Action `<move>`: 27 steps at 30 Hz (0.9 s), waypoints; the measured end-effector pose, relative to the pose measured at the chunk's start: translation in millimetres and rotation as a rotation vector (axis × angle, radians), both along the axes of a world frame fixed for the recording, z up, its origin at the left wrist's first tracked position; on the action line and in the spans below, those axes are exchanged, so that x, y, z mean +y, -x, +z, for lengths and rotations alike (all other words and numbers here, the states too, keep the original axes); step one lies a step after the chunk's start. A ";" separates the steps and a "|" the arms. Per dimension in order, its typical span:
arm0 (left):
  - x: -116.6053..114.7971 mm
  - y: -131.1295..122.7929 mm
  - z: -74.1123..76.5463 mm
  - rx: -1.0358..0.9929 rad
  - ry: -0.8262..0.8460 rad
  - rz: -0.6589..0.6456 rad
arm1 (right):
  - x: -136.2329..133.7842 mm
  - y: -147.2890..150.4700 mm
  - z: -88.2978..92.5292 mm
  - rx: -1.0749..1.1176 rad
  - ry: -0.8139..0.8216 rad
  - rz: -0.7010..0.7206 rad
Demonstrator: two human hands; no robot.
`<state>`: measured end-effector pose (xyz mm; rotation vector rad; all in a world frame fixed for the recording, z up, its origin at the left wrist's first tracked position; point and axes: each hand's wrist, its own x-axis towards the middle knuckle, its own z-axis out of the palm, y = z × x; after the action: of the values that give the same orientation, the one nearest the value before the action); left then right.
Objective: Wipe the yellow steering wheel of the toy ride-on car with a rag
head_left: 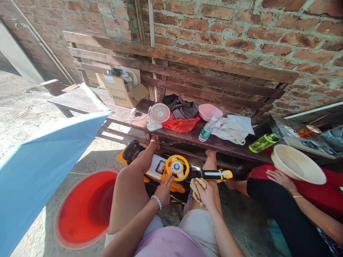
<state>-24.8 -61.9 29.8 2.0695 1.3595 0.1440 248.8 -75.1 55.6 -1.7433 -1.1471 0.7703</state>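
Note:
Between my knees stands a toy vehicle with a yellow steering wheel [177, 167]. My left hand [163, 191], with a beaded bracelet at its wrist, reaches to the lower left rim of the wheel; its fingers are stretched out and grip nothing. My right hand [203, 192] is closed around a crumpled pale cloth [196, 185] with reddish marks, over my right thigh. The toy's black and yellow arm [214, 174] lies just beyond that hand.
A wooden bench [128, 123] bears a cardboard box [120, 89], a small fan [159, 112], bags and a water bottle [208, 129]. A red basin [85, 210] stands at left. Another person sits at right, a hand [282, 180] beside a cream basin [297, 164].

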 end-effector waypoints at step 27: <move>-0.2 -0.6 -5.9 -0.042 0.001 0.011 | -29.3 -47.1 28.9 0.342 0.068 -0.330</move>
<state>-24.2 -62.1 23.9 2.0471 1.3461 0.1902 295.8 -104.5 84.5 -1.7162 -0.5924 0.8665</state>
